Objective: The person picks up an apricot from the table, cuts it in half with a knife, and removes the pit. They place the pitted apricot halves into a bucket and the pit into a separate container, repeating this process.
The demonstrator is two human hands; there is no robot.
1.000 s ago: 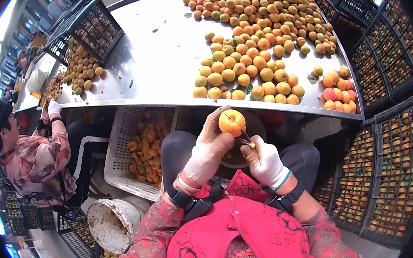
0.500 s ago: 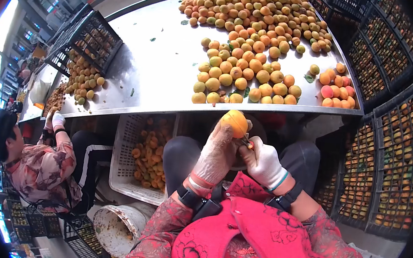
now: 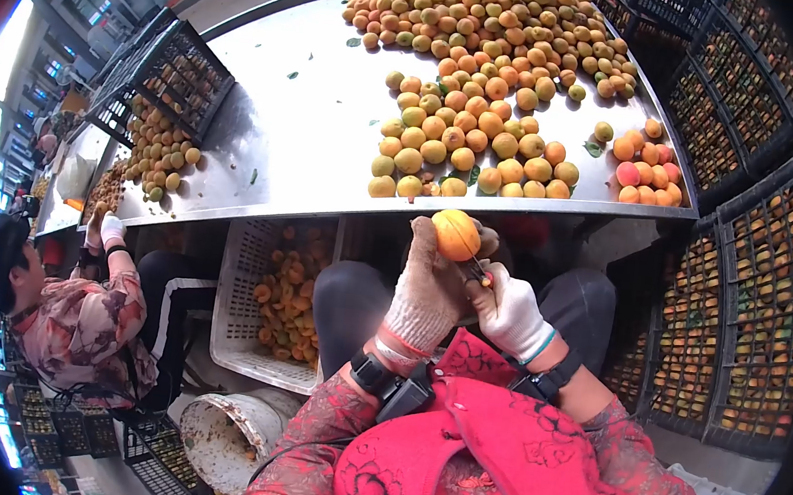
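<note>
An orange-yellow apricot [image 3: 456, 235] with a dark line across its skin is held up by my gloved left hand [image 3: 433, 284], just below the table's front edge. My gloved right hand [image 3: 507, 312] is closed round a small tool [image 3: 478, 272] with a reddish part, its tip against the apricot's lower right side. Much of the tool is hidden by the fingers. Loose apricots [image 3: 465, 125] lie on the metal table [image 3: 283, 132] beyond my hands.
A white crate [image 3: 237, 299] of cut apricots stands left of my knees, with a dirty white bucket [image 3: 221, 436] nearer. At far left sits a co-worker [image 3: 89, 313]. Black crates [image 3: 734, 309] of fruit are stacked on the right. Another black crate [image 3: 184, 79] stands on the table.
My left hand has turned slightly, and the apricot has shifted a little to the right and rotated, its line now at another angle. The right hand has barely moved.
</note>
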